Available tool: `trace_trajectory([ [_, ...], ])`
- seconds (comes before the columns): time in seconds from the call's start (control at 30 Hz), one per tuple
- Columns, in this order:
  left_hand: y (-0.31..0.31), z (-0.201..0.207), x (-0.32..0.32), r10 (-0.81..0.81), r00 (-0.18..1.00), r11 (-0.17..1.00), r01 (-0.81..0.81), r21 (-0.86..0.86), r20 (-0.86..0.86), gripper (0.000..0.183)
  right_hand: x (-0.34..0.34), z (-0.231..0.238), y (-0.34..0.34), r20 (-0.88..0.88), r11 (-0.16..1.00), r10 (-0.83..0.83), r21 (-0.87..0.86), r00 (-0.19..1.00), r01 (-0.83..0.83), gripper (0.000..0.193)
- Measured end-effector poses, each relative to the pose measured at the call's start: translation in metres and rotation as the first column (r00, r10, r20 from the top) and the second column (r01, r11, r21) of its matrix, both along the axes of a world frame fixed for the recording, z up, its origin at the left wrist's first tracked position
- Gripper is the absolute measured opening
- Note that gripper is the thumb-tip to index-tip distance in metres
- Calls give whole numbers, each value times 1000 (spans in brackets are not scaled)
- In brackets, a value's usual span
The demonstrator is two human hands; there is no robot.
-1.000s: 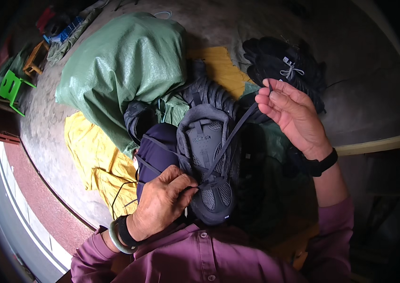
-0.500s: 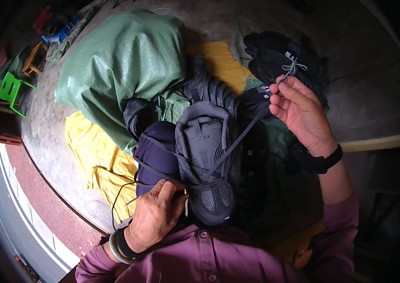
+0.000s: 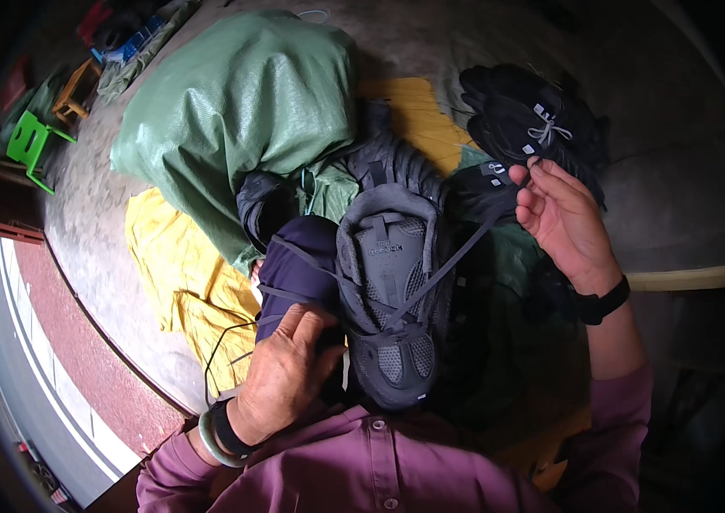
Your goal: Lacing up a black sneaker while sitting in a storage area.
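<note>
A dark grey sneaker (image 3: 388, 265) rests upright on my lap, its toe toward me and its opening away. My right hand (image 3: 569, 218), raised to the right, pinches the end of a grey shoelace (image 3: 456, 255), drawn taut from the sneaker's eyelets. My left hand (image 3: 290, 363) is just left of the toe with its fingers bent together over my dark trouser leg (image 3: 301, 261). What it grips, if anything, is hidden. The sneaker's other lace trails across that leg, and a thin dark loop hangs left of the hand.
Beyond the sneaker stands a bulging green woven sack (image 3: 243, 103), with more dark shoes (image 3: 396, 150) beside it. Shoes with a tied lace (image 3: 542, 120) are piled at the right. Yellow sheeting (image 3: 179, 265) covers floor at the left, near a green chair (image 3: 31, 141).
My left hand has shifted slightly up and left relative to the sneaker. My right hand still pulls the lace. The whole view has shifted a little, moving the scene rightward.
</note>
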State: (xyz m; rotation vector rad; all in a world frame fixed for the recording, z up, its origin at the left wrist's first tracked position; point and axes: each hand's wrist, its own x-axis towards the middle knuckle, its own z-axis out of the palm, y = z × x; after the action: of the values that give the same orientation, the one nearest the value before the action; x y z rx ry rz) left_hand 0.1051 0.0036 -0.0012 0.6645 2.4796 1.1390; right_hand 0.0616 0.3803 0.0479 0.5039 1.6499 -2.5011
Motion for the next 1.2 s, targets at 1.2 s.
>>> trace_trajectory([
  [1.2, 26, 7, -4, -117, 956, 991, 129, 28, -270, 24, -10, -9, 5, -13, 999, 39, -25, 999, -39, 12],
])
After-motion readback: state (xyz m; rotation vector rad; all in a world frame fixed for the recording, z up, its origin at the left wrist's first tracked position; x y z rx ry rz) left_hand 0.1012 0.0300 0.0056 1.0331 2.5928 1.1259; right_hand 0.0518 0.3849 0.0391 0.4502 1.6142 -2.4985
